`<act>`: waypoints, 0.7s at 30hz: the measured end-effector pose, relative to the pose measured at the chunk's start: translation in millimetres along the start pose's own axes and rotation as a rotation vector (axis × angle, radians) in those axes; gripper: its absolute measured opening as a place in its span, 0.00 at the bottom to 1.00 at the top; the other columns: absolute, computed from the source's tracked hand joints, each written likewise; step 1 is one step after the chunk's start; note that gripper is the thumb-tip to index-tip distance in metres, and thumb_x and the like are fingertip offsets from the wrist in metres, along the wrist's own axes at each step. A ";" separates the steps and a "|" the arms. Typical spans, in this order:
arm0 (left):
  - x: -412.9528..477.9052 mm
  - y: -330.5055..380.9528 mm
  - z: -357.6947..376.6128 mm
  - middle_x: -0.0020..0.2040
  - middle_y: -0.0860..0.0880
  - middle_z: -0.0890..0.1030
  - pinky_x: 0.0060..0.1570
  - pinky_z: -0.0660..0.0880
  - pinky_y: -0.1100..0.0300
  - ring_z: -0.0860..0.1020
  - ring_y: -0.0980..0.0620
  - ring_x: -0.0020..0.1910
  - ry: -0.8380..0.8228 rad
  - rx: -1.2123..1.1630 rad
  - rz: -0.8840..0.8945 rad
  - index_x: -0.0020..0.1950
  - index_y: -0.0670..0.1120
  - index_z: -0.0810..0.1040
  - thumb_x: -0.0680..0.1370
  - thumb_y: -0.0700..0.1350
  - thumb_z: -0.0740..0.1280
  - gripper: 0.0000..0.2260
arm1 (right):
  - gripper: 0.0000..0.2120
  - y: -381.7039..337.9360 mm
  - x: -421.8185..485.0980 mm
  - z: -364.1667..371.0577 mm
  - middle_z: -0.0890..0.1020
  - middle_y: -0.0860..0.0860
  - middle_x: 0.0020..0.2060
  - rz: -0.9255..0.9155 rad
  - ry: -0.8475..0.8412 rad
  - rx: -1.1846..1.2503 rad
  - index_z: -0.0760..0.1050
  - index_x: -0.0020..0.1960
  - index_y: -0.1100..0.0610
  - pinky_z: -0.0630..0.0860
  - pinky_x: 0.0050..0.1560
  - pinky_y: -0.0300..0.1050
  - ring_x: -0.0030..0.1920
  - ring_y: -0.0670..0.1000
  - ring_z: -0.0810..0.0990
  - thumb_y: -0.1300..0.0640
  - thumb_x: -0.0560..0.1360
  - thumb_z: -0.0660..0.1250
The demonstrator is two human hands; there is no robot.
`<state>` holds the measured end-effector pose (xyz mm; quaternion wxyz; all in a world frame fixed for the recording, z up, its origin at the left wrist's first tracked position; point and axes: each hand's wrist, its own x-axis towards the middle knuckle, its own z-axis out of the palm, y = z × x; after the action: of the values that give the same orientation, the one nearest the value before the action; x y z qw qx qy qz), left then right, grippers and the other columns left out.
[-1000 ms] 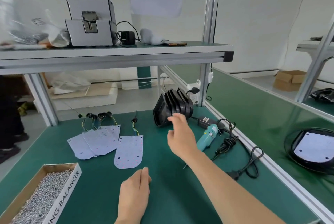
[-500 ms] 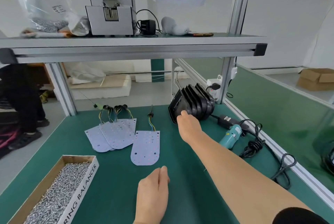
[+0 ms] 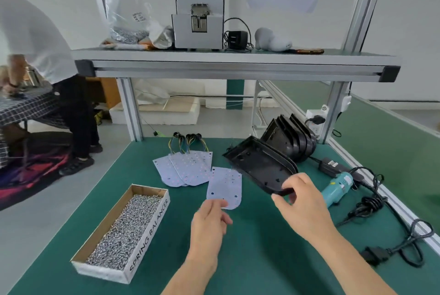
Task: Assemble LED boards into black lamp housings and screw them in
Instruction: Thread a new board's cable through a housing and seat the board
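My right hand [image 3: 302, 204] grips the near rim of a black lamp housing [image 3: 259, 166], which hangs tilted above the green mat with its hollow side up. My left hand [image 3: 209, 220] pinches the near edge of a single white LED board [image 3: 225, 186], lifted a little off the mat. Behind it a fanned pile of LED boards [image 3: 184, 167] with yellow and black wires lies flat. A stack of black housings [image 3: 289, 138] leans on edge at the back right. A cardboard box of small silver screws [image 3: 126, 230] sits at the near left.
A teal electric screwdriver [image 3: 337, 188] lies to the right of my right hand, with its black adapter [image 3: 329, 166] and coiled cables [image 3: 371, 204] along the bench's right rail. An overhead shelf [image 3: 235, 63] carries a screw feeder. A person stands at the far left.
My right hand has pulled one black housing off the stack and brought it toward me. My left hand has left the mat and taken hold of the single LED board.
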<state>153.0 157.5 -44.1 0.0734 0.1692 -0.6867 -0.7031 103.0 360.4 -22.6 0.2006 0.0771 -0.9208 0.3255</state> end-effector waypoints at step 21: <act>51.3 24.4 -115.0 0.51 0.55 0.77 0.53 0.68 0.55 0.71 0.51 0.53 0.292 0.844 0.310 0.47 0.51 0.82 0.73 0.34 0.64 0.13 | 0.10 15.6 -54.1 23.1 0.75 0.37 0.57 -0.163 -0.307 0.229 0.71 0.40 0.48 0.72 0.43 0.39 0.41 0.49 0.74 0.63 0.68 0.68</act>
<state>141.0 31.0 -26.9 0.1982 0.1769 -0.9122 -0.3120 140.5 358.5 -70.5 0.0734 0.2223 -0.8883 0.3950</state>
